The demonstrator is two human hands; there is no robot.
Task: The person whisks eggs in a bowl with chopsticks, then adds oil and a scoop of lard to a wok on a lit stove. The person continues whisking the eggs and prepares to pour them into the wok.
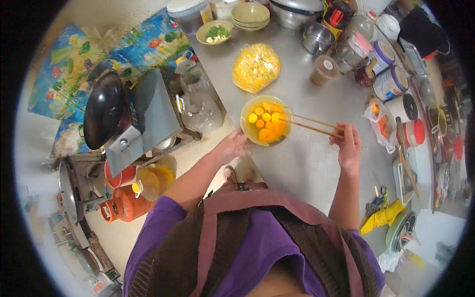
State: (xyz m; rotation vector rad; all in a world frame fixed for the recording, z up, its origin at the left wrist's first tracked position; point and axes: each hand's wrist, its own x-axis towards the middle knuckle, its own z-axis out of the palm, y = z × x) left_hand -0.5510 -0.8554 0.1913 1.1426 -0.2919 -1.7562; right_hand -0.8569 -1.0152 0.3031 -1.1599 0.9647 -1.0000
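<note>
A pale yellow-green bowl [245,128] stands near the left edge of a metal table. In it are several raw egg yolks [266,117]; those at the right and bottom look broken and run together. My right hand [348,146] grips a pair of wooden chopsticks [315,128], their tips in the egg. My left hand [234,146] is at the bowl's lower left side, its fingers apart; whether they touch the rim I cannot tell. Beyond the bowl sits a clear plastic bag [256,68] of yellow and white food pieces.
On the metal table [297,178], a bowl of chopped greens [216,32] and stacked bowls [250,15] stand at the far end. Jars, a lidded cup [324,70] and a cleaver-like tool [406,163] line the right. At left are a wok [104,110], oil jugs [200,111] and an orange gas cylinder [126,204].
</note>
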